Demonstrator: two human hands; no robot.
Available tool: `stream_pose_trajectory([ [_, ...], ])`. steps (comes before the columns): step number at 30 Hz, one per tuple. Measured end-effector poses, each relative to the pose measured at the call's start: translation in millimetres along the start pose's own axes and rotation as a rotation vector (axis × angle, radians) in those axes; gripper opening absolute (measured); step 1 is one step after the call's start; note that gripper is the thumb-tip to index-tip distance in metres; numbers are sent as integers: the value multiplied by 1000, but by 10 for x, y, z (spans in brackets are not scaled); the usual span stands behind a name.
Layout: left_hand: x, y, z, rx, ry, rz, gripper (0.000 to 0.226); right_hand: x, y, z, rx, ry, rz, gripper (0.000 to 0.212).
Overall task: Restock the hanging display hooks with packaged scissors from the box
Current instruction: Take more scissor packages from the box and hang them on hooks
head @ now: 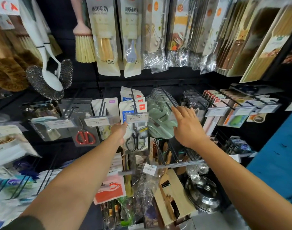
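A packaged pair of black-handled scissors (136, 140) on a white and blue card hangs at the front of a black display hook (132, 97), just below its price tag (137, 117). Several identical packages (133, 101) sit behind it on the same hook. My left hand (120, 132) grips the left edge of the front package. To the right, my right hand (187, 126) reaches forward with straight fingers; its fingertips touch the end of the neighbouring hook (168, 98), which carries green packaged items (160, 120).
Red-handled scissors (84, 137) hang on the hook to the left. Brushes and cutlery packs (107, 39) hang on the row above. Lower hooks hold more packs, with steel lids (204, 193) below right. A blue surface (278, 155) stands at the right.
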State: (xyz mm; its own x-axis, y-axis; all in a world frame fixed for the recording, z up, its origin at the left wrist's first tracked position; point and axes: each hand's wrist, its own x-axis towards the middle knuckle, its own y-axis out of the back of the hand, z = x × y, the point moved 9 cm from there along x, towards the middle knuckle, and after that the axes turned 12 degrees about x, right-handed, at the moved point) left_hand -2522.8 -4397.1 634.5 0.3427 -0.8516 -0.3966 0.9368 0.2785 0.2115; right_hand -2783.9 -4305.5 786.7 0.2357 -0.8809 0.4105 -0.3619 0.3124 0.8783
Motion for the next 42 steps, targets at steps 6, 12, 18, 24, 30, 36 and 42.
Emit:
stream_pose_trajectory([
  [6,-154,155,72,103,-119,89,41,-3,-13,-6,4,-4,-3,76],
  [12,-558,353,-95,208,-208,41,51,-119,87,-162,5,1,40,76],
  [18,-1104,727,-460,492,-272,4,32,-532,-341,-828,240,165,-28,44],
  [24,-1697,1286,-999,883,-317,-55,21,-1030,-1457,-1649,251,159,-500,50],
  [30,-2375,2211,-1813,1290,-195,-83,27,-1826,-2181,-2669,221,262,-792,49],
  [36,-3247,3480,-3002,1414,14,-176,32,-2876,-2542,-4095,244,391,-1010,37],
  [42,-4243,4802,-4004,1404,191,-224,42,-3863,-2709,-5345,242,424,-1188,44],
])
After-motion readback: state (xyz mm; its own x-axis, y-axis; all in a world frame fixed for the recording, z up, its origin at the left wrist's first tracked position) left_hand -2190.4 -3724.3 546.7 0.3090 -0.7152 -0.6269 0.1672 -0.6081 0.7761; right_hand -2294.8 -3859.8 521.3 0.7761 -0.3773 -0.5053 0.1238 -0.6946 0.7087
